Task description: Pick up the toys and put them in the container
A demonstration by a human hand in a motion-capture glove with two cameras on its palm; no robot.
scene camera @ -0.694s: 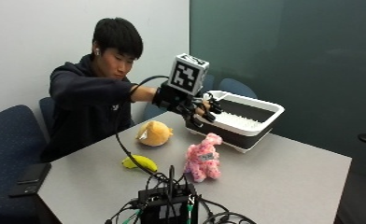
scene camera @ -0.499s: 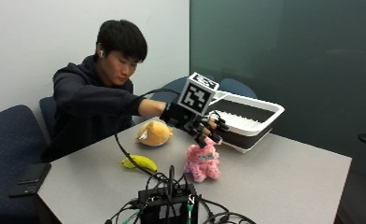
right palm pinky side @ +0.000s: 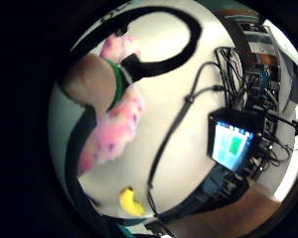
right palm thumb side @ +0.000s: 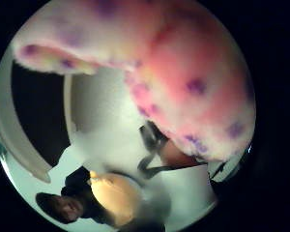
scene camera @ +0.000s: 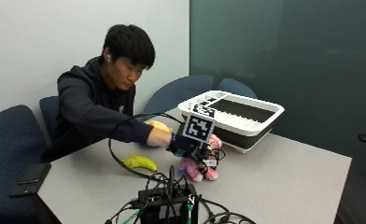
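A person sits at a pale grey table (scene camera: 282, 172). The gloved right hand (scene camera: 186, 143) is down low on a fluffy pink toy animal with purple spots (scene camera: 198, 165). The toy stands on the table, just in front of a white and black plastic bin (scene camera: 233, 116). From the outside view the hand covers the top of the toy, and only the pink legs and a bit of one side show. That view does not show if the fingers are closed.

The little finger side palm view shows more. A bare fingertip (right palm pinky side: 89, 82) lies against the toy's pink body (right palm pinky side: 114, 131), pressing on it from one side. I cannot tell if the hand has really grabbed the toy. The thumb side palm view is almost filled by the pink spotted plush (right palm thumb side: 183, 72), so the toy is very close to the palm.

The toy's long body runs up and down, with its feet on the table.

A yellow toy banana (scene camera: 139, 162) lies flat on the table near the pink toy, not touching it. A round yellow-orange soft toy (scene camera: 158, 125) sits behind the arm. A black box with wires and a small lit screen (scene camera: 167, 205) stands at the near edge of the table. There is bare table to the right of the pink toy, between it and the far table edge.
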